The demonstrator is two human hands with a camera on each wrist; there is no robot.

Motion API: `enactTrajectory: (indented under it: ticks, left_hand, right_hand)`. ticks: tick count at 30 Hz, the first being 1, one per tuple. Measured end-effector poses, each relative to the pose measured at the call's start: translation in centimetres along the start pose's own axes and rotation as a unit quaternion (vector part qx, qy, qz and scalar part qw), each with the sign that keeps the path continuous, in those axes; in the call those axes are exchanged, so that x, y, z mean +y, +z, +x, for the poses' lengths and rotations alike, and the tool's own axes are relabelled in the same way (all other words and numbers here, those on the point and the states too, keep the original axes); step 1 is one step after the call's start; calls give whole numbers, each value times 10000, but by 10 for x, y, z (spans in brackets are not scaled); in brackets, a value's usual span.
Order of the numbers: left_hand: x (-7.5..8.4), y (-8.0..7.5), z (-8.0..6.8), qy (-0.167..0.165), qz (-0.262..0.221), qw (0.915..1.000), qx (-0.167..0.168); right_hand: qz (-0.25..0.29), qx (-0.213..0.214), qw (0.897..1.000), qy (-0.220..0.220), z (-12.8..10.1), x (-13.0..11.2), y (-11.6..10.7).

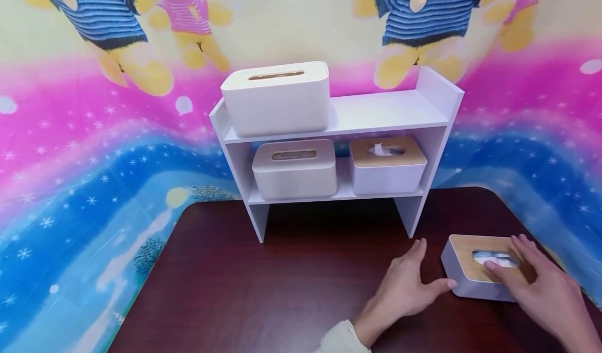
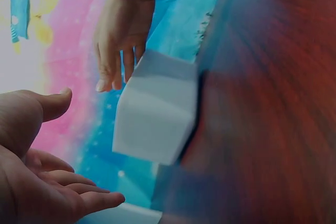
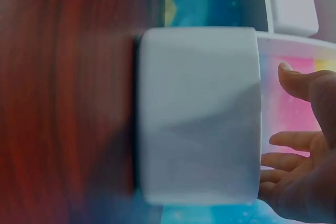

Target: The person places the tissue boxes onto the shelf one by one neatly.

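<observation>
The left hand [image 1: 406, 287] lies low on the table [image 1: 263, 290], fingers straight and spread, its thumb tip touching the near-left corner of the tissue box [image 1: 463, 280]; it holds nothing. From the left wrist view the palm [image 2: 31, 171] faces the box's white end [image 2: 155, 108] with a gap between them.

The box sits flat on the table's right side, in front of and to the right of the shelf [image 1: 338, 123], which carries three more boxes: one on top at the left, two below. It looks like a rigid plastic shell with a smooth wooden lid and a slot showing tissue, so I'd judge it light and stiff, a little slick on its rounded sides, and not fragile. The lid may lift off, so the two short ends seem the safest places to take hold, one hand to each.

The right hand [image 1: 541, 285] rests on the lid with straight, relaxed fingers over the slot, pressing or steadying and not curled round anything. In the right wrist view its fingers [image 3: 294, 153] stand open beside the box's side.
</observation>
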State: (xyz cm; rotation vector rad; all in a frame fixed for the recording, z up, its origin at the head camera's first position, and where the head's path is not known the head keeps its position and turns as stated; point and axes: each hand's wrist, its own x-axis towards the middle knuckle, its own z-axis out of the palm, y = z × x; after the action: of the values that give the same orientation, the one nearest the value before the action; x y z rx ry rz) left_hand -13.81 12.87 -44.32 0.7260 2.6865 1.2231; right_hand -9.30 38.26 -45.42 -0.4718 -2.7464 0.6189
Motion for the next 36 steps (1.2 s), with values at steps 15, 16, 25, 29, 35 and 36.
enactTrajectory:
  ticks: [15,16,25,29,35,36]
  left_hand:
    - [16,38,8,-84,-155,9996,-229]
    - [16,41,8,-99,-187,9995,-237]
    - [17,56,12,-268,-404,9980,-399]
    - [17,59,11,7,-197,9990,-403]
    - [18,59,7,96,-63,9997,-198]
    - [18,58,7,86,-90,9998,-158]
  right_hand:
    - [-484,-770,9935,685,-6,38,-3]
    - [-477,-888,9923,715,-6,41,-3]
    - [-28,-1156,9920,502,-6,57,-2]
    - [113,-1051,9935,427,-6,60,0]
    - [95,-931,9940,561,-9,54,-2]
    - [71,-879,9946,547,-10,53,-3]
